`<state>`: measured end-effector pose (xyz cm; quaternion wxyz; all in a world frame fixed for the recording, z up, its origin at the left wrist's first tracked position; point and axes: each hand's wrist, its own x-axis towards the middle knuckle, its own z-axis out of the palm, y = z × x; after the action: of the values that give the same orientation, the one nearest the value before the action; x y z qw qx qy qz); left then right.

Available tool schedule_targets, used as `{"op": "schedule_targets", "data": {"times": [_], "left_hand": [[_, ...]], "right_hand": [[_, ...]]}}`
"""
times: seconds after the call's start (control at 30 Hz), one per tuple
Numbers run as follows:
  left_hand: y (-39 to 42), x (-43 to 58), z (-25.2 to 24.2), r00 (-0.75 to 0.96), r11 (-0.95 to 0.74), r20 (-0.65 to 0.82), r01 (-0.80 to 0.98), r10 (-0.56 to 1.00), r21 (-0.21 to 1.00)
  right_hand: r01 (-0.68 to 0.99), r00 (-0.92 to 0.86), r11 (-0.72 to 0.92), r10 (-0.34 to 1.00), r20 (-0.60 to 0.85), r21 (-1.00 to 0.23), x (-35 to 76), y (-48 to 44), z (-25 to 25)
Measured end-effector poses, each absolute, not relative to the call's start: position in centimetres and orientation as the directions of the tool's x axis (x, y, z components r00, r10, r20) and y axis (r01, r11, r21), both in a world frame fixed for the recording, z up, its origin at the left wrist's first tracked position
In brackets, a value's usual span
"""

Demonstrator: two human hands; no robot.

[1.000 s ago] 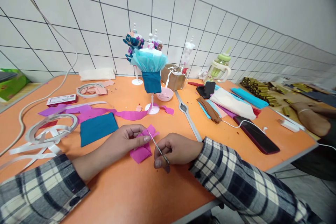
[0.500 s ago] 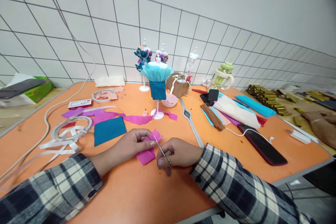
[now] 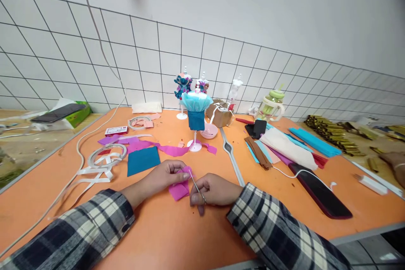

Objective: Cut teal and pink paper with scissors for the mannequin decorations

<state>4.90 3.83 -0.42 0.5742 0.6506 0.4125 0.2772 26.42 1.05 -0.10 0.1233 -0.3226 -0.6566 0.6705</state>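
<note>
My left hand pinches a folded piece of magenta crepe paper over the front of the orange table. Small scissors are in my right hand, their tips at the upper edge of that paper. Behind the hands stands a small mannequin on a white stand, dressed in a teal wrap with a light blue ruffle above it. A teal paper rectangle lies left of my left hand. A long magenta strip runs across the table behind it.
Further mannequins stand by the tiled wall, near a brown box and a pink bowl. Tape rolls lie left. Rightward are folded papers, a phone and a green-lidded bottle. Another person's hand shows far right.
The camera view has tilted up and turned slightly left, so the table items appear lower and further right. Both hands keep hold of the paper and scissors, with the tips still at the paper.
</note>
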Motion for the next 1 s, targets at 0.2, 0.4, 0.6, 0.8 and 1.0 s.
{"op": "schedule_targets", "data": {"times": [0.2, 0.4, 0.6, 0.8, 1.0], "left_hand": [[3.85, 4.69, -0.67, 0.525, -0.018, -0.101, 0.216, 0.845, 0.976], [4.03, 4.68, -0.99, 0.531, -0.016, -0.094, 0.199, 0.842, 0.980], [4.20, 4.74, -0.77, 0.535, 0.027, -0.101, 0.144, 0.839, 0.989], [4.47, 4.66, -0.90, 0.563, 0.112, -0.122, 0.052, 0.818, 0.992], [4.59, 4.09, -1.02, 0.560, 0.254, -0.136, -0.139, 0.818, 0.957]], "right_hand": [[0.314, -0.728, -0.096, 0.615, -0.304, -0.945, 26.27, 1.09, -0.35], [0.299, -0.717, -0.115, 0.627, -0.303, -0.947, 25.99, 0.95, -0.32], [0.352, -0.684, -0.130, 0.641, -0.349, -0.927, 26.26, 1.12, -1.03], [0.293, -0.719, -0.219, 0.592, -0.365, -0.931, 26.11, 0.95, -0.92], [0.261, -0.686, -0.293, 0.615, -0.390, -0.920, 26.36, 1.36, -0.78]]}}
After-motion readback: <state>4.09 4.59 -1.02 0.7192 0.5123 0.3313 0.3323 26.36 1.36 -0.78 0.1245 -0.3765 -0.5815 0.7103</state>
